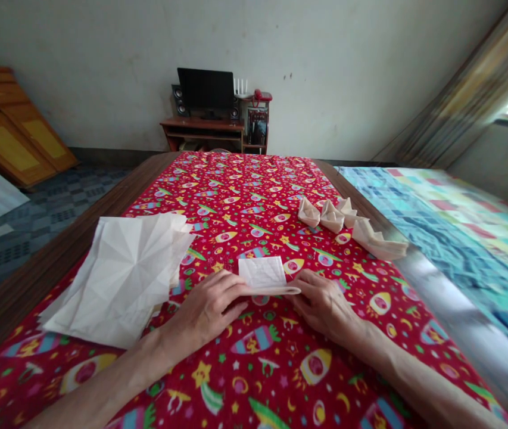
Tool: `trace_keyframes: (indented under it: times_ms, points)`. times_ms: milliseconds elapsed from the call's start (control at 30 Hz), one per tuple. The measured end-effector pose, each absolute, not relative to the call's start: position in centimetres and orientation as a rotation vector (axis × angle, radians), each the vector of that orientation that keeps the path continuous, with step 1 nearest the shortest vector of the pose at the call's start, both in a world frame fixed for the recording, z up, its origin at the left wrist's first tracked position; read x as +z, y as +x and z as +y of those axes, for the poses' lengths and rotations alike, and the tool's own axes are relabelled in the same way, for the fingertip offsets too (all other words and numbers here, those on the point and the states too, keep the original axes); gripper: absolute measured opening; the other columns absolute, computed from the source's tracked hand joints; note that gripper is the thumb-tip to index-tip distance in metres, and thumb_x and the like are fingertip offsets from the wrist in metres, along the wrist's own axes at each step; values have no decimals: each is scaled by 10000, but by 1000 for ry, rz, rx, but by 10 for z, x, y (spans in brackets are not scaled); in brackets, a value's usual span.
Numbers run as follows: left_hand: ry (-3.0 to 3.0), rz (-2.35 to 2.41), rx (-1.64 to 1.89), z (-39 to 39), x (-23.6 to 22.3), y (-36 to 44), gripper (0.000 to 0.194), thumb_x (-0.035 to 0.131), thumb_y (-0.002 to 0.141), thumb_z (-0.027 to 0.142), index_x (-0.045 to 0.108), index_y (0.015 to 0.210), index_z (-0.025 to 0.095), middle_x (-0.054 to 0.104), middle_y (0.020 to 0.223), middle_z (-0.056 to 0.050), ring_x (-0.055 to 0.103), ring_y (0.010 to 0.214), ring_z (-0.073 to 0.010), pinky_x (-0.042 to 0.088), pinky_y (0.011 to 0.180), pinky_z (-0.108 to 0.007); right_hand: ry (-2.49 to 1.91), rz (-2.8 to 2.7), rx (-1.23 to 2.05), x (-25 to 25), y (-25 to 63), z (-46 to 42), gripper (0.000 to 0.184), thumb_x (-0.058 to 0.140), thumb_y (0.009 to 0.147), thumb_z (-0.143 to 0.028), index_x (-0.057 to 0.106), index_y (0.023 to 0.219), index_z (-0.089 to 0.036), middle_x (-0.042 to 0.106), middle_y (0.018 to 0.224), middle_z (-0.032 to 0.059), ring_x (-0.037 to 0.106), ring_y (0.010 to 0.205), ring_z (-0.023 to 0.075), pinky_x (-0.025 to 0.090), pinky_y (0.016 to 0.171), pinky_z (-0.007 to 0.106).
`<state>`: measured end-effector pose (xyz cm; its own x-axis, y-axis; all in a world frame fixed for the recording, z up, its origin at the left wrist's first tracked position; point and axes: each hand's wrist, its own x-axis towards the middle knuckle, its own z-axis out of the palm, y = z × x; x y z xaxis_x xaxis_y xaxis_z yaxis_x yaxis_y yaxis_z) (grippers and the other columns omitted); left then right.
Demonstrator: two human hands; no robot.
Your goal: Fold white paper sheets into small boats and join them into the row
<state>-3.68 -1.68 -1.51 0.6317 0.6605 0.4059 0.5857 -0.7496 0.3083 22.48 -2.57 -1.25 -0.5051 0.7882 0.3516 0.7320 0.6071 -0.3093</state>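
Observation:
A small folded piece of white paper [262,272] lies in front of me, its near edge turned up into a rolled fold. My left hand [215,301] grips the left end of that fold, thumb below and fingers on top. At the right end, my right hand [320,301] has its fingers closed about the paper's edge. To the left is a stack of creased white paper sheets [133,262], the top one marked with radiating folds. Several folded paper boats [333,215] stand in a group at the right, beyond my right hand.
The table wears a red patterned cloth [254,202] with dark wooden edges. Right of it is a bed with a multicoloured cover [441,238]. Against the back wall stands a desk [204,126] with a monitor [206,89]. A wooden cabinet [16,131] is at the left.

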Motion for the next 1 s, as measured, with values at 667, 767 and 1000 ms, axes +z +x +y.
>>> trace_keyframes:
  times_ms: [667,767,1000]
  points:
    - [2450,1586,599,-13,-3,-18,323,522,901,339,570,626,177,579,682,9,546,642,-133,344,655,-282,-1586,-2282,-197,-19,207,-11,281,485,923,-349,632,769,-165,656,679,54,592,622,167,296,569,267]
    - [2470,1627,554,-12,-1,-17,316,557,877,332,550,600,181,569,661,21,549,637,-136,337,653,-295,-1669,-2315,-177,-15,203,-12,290,479,929,-342,622,740,-175,649,660,44,596,619,164,273,556,270]
    - [2542,1682,669,-11,-8,-15,96,591,830,269,572,806,178,614,842,-30,593,829,-211,439,744,-351,-1821,-2390,-76,-4,198,-7,345,437,943,-359,607,697,-187,641,616,36,586,565,148,190,515,293]
